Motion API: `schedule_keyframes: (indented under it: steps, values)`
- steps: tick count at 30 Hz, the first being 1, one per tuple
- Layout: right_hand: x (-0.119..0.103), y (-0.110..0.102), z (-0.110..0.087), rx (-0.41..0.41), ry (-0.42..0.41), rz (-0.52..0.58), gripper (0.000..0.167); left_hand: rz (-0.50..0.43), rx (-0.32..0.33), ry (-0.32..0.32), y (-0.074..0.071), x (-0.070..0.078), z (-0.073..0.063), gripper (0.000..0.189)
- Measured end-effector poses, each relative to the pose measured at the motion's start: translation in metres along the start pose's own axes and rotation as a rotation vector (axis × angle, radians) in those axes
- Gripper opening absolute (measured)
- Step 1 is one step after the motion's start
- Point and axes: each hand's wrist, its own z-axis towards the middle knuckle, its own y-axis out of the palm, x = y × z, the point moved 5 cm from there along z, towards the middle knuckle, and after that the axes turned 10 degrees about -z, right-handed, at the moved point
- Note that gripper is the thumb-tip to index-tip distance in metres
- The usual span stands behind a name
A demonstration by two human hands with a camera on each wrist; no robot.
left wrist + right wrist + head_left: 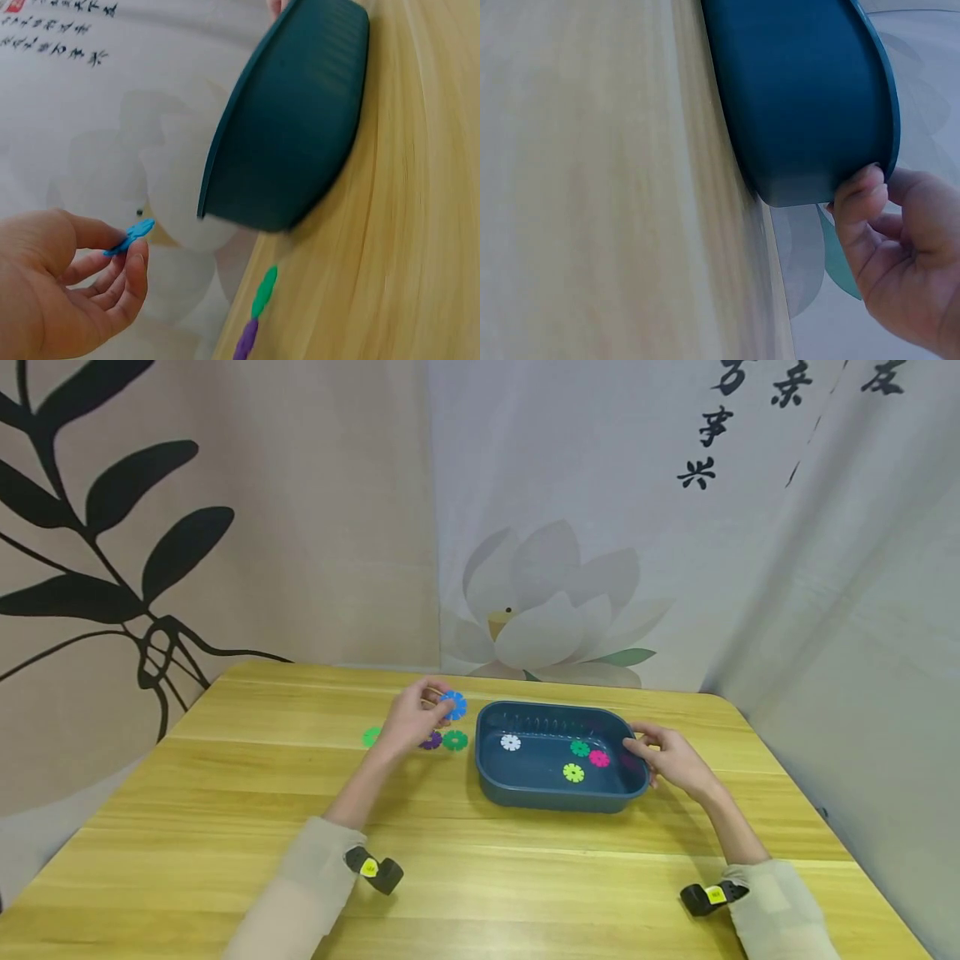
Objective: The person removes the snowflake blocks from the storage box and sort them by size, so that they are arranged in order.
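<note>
A blue snowflake disc (454, 705) is pinched between the thumb and fingers of my left hand (414, 717), raised over the table left of the basin. In the left wrist view the same blue disc (130, 237) shows edge-on at the fingertips. My right hand (670, 757) grips the right rim of the dark blue basin (555, 798), thumb over the edge. Inside the basin lie a white disc (511, 742), a green disc (580, 748), a pink disc (599, 758) and a yellow-green disc (573, 772).
On the wooden table (465, 885), left of the basin, sit a purple disc (431, 741), a green disc (455, 740) and a light green disc (371, 737), partly near my left wrist. A printed curtain (337, 527) hangs behind the table's far edge.
</note>
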Motion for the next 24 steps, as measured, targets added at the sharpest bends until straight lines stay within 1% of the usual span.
schedule_keyframes:
  steps: [7,14,19,24]
  values:
    - [0.001,0.000,0.000,-0.002,-0.006,-0.003,0.058,0.021,0.023,-0.039,-0.033,-0.012,-0.004,0.026]
    - [-0.001,0.000,-0.001,-0.002,-0.004,0.004,0.057,0.097,0.052,-0.076,-0.070,-0.028,-0.009,0.030]
    - [-0.001,0.000,-0.001,-0.001,0.002,0.001,0.057,0.129,0.072,-0.101,-0.092,-0.036,-0.013,0.034]
    - [-0.001,0.000,-0.001,-0.002,0.003,0.001,0.057,0.189,0.099,-0.125,-0.114,-0.045,-0.016,0.035]
